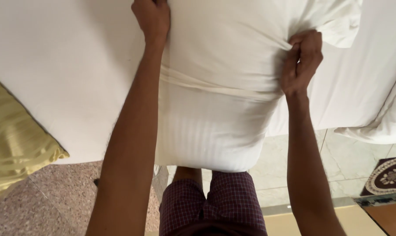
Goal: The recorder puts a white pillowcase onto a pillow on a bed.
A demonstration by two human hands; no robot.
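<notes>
Your hands on white pillow, bed edge.
L hand pressed on top; R hand fist-clamped on pillowcase fabric, pillow btwn.

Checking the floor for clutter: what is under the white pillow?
Under the pillow show checked shorts, pale tiles and speckled floor. The floor directly beneath is covered.

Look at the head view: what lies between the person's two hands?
Between the left hand and the right hand lies the white cloth pillow, its case bunched in the right hand's grip; the head view shows it.
</notes>
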